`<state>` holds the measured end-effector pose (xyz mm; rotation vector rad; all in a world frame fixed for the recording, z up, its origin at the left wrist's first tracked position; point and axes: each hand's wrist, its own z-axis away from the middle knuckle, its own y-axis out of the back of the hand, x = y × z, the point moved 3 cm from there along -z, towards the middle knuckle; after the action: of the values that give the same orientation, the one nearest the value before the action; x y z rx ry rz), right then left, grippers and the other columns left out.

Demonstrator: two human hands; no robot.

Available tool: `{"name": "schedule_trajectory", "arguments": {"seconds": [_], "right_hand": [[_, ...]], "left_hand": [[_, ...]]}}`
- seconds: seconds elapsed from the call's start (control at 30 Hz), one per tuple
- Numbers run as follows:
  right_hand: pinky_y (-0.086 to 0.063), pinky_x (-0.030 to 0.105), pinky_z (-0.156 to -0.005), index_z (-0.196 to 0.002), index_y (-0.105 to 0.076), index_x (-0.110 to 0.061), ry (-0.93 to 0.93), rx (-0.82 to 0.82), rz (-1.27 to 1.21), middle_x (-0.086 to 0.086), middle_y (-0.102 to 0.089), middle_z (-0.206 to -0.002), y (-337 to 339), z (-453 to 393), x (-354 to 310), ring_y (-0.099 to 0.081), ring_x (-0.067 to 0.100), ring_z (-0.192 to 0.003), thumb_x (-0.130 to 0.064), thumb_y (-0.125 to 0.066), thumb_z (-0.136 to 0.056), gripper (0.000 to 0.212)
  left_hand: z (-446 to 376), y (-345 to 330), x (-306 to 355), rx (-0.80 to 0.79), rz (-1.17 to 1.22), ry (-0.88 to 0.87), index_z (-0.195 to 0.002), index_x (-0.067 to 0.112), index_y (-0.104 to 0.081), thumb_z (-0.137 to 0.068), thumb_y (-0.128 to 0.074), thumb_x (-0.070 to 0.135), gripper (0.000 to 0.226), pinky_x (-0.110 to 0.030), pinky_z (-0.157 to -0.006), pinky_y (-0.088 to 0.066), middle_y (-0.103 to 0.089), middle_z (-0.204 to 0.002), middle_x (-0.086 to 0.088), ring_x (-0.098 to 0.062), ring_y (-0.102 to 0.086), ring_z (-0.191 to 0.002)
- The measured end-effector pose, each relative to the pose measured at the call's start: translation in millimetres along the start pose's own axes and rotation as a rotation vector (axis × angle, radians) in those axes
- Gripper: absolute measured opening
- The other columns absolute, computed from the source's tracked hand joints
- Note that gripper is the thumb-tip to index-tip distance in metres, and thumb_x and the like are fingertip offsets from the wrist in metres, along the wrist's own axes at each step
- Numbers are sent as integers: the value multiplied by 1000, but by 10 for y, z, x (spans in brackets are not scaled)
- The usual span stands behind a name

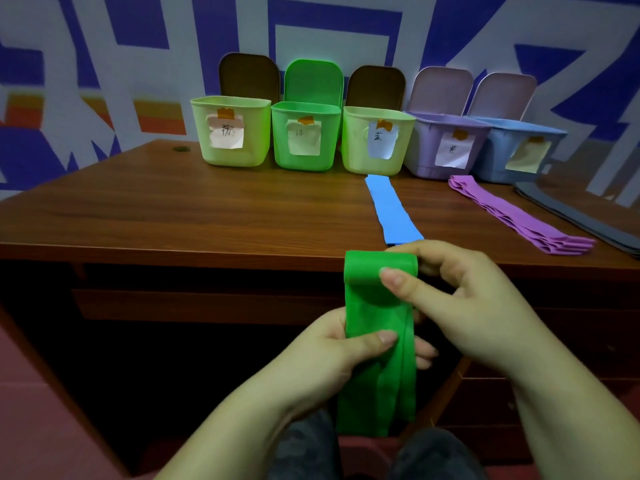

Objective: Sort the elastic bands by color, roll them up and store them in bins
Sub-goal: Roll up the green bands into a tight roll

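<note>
While both hands work below the desk (173,216) edge, right hand (460,306) pinches the rolled top of the green band (377,341), left hand (332,351) grips its hanging length, green bin (304,157) at the desk's back.

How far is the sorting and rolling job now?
Done: bands lie sorted by color; blue band, purple bands and grey bands rest flat before the bins. In hand: the right hand rolls the green band, the left hand holds its tail. Left: finish the roll, store it, roll the rest. Bin contents are hidden.
</note>
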<state>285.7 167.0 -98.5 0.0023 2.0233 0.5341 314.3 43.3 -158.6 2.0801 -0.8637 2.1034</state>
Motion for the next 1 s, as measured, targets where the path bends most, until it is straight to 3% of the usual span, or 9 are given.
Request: {"name": "schedule_trajectory", "arguments": {"seconds": [0.13,0.2,0.3,0.5,0.63,0.73,0.83,0.9,1.0], "right_hand": [[-47,12,-59,-95,-68,-12,-11,-39,-119,-4,-71,-79,32,-18,18,-63,0,-66,-25,-72,-77,22],[-47,11,-68,-96,-67,-17,0,-50,-77,-6,-72,-90,13,-9,40,-67,5,-80,-21,-73,-75,22],[-51,14,-65,-97,-64,-14,-11,-46,-93,-3,-71,-94,-40,41,54,-67,25,-77,-10,-75,-75,25],[-52,15,-59,-92,-61,-23,-11,-79,19,-10,-68,-88,-156,136,96,-67,22,-65,2,-72,-76,32],[-54,17,-71,-105,-64,-24,-81,-156,-110,-8,-68,-108,-99,136,153,-66,37,-86,-22,-81,-70,39],[-53,22,-73,-106,-67,-26,-90,-156,-55,-4,-71,-100,-80,127,174,-69,25,-84,-48,-74,-69,44],[-50,23,-52,-101,-69,-20,-97,-134,-117,-8,-69,-83,-115,133,129,-64,12,-58,-36,-67,-79,27],[-49,22,-49,-100,-68,-24,-92,-102,-99,-11,-68,-88,-117,133,123,-65,8,-60,-34,-63,-74,28],[-50,23,-46,-97,-68,-27,-68,-38,-114,-10,-69,-90,-105,98,96,-65,14,-58,-35,-65,-78,21]], "left_hand": [[23,46,94,-58,20,37,-91,12,-70,-82,-50,7,22,-30,-70,-57,-72,-81,-10,-19,-71,-74],[29,74,112,-55,14,51,-84,9,-70,-81,-51,7,19,-29,-67,-56,-71,-79,-11,-19,-70,-71],[44,69,128,-47,32,66,-79,5,-70,-77,-53,12,18,-31,-66,-56,-69,-77,-14,-22,-69,-67],[52,121,80,92,-15,114,-78,10,-76,-70,-57,67,61,-34,-69,-56,-67,-73,-16,-25,-66,-65],[72,151,70,38,5,102,-85,12,-76,-69,-60,62,55,-35,-70,-57,-71,-79,-17,-25,-69,-70],[76,158,82,24,29,88,-90,13,-76,-76,-53,47,43,-33,-72,-57,-72,-87,-19,-26,-70,-76],[77,131,95,25,74,80,-88,12,-77,-77,-56,38,35,-28,-70,-56,-72,-89,-16,-22,-71,-80],[72,100,86,1,114,56,-91,8,-75,-77,-67,31,29,-28,-71,-56,-72,-91,-17,-21,-71,-83],[56,99,-20,40,149,40,-92,2,-73,-82,-56,20,27,-28,-71,-56,-72,-93,-17,-20,-71,-82]]}}
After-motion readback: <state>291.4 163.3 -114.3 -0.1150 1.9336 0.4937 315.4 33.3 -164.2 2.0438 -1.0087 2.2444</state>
